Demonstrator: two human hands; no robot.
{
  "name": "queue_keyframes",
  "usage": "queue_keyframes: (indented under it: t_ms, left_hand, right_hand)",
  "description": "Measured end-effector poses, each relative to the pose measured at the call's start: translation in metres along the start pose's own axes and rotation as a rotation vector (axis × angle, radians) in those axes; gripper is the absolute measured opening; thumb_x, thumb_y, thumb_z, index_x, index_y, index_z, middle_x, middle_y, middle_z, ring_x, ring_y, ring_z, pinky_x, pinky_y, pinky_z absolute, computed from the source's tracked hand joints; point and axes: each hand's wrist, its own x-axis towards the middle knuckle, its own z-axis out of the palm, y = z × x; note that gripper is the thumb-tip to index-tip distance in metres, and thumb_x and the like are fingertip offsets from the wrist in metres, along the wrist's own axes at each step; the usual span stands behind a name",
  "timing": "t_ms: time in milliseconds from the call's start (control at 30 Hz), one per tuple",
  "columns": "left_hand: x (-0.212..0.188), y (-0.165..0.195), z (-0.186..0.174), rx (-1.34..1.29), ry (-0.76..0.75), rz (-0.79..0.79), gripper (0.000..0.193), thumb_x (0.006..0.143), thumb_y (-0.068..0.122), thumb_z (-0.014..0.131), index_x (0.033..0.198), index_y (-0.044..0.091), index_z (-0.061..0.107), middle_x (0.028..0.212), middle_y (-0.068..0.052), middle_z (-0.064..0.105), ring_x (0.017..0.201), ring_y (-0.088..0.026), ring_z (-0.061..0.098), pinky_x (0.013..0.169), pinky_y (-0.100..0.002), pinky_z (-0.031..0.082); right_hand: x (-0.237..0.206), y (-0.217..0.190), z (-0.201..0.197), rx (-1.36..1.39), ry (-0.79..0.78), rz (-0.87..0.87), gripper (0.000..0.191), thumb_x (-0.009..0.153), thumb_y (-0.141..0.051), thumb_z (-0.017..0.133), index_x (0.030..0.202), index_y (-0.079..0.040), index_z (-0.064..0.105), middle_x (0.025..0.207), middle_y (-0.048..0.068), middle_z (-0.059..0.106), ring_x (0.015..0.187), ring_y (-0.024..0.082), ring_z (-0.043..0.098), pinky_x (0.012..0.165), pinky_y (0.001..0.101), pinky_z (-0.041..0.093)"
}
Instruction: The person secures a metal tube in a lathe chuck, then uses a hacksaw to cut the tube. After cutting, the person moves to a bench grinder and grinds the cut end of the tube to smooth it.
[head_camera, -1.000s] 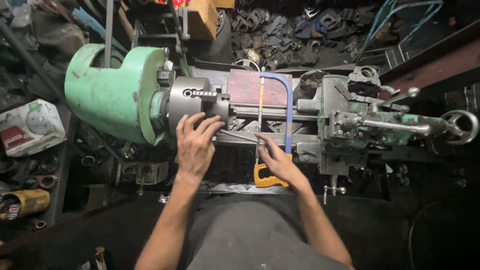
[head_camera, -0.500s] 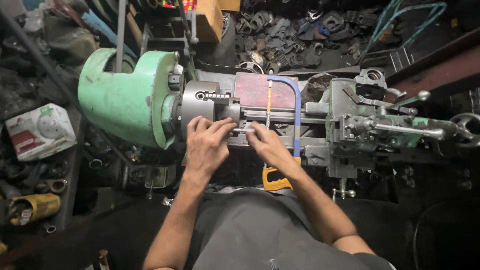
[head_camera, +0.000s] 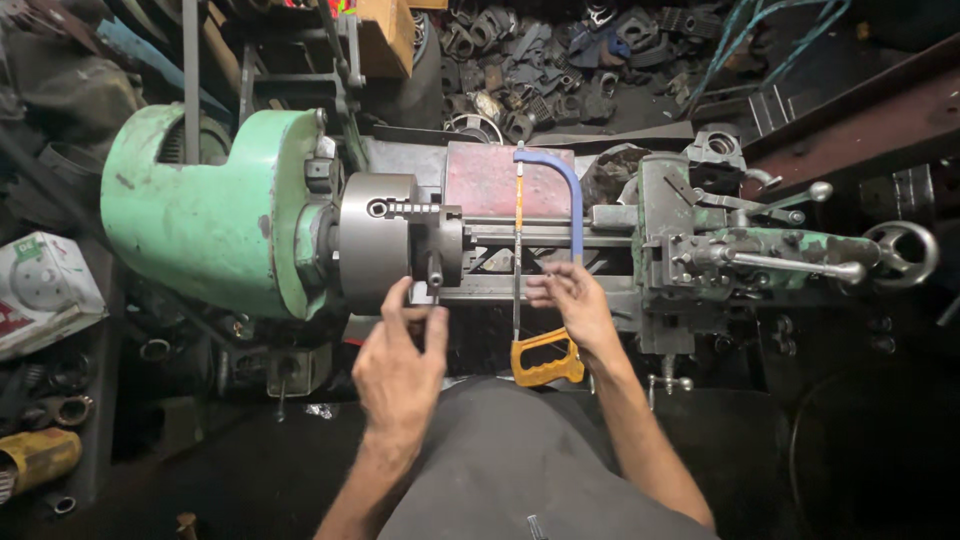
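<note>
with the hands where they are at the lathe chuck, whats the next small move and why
Probably close the left hand on the small key sticking out of the chuck: its fingers are open just below it, not gripping. The right hand rests by the hacksaw lying across the bed.

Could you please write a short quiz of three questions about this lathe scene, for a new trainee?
1. True or false: a hacksaw with a blue frame and an orange handle lies across the lathe bed.
2. Which part is the left hand nearest to?
A. the handwheel
B. the chuck
C. the cardboard box
3. Fill in: the big housing left of the chuck is painted ____.

Key
1. True.
2. B; the fingers reach up just below the chuck.
3. Green.

The right hand sits by the saw blade, just above the orange handle.
</note>
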Motion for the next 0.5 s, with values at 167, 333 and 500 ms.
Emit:
queue_keyframes:
  t_ms: [167, 333, 500]
  left_hand:
    - [0.014, 0.031, 0.01, -0.167, -0.058, 0.314, 0.064, 0.095, 0.028, 0.069, 0.151, 0.01, 0.044, 0.111, -0.009, 0.074, 0.097, -0.03, 0.068, 0.08, -0.045, 0.057]
    - [0.06, 0.04, -0.007, 0.256, 0.11, 0.388, 0.045, 0.093, 0.034, 0.071, 0.133, 0.015, 0.063, 0.105, -0.007, 0.073, 0.092, -0.029, 0.062, 0.079, -0.045, 0.052]
    - [0.067, 0.018, -0.033, 0.33, -0.011, 0.384, 0.028, 0.095, 0.034, 0.069, 0.118, 0.018, 0.072, 0.102, -0.002, 0.072, 0.1, -0.028, 0.063, 0.085, -0.044, 0.051]
  right_hand:
    - [-0.008, 0.017, 0.002, -0.166, 0.006, -0.026, 0.019, 0.103, -0.014, 0.065, 0.114, 0.001, 0.07, 0.09, 0.003, 0.067, 0.079, 0.011, 0.06, 0.071, 0.0259, 0.051]
    - [-0.007, 0.013, 0.015, -0.19, -0.069, -0.111, 0.019, 0.099, -0.009, 0.071, 0.115, 0.0, 0.068, 0.094, 0.001, 0.066, 0.085, 0.008, 0.06, 0.076, 0.0244, 0.051]
    - [0.003, 0.005, 0.02, -0.012, -0.159, -0.093, 0.021, 0.095, -0.011, 0.064, 0.115, -0.004, 0.066, 0.099, 0.002, 0.073, 0.091, 0.008, 0.068, 0.085, 0.0253, 0.058]
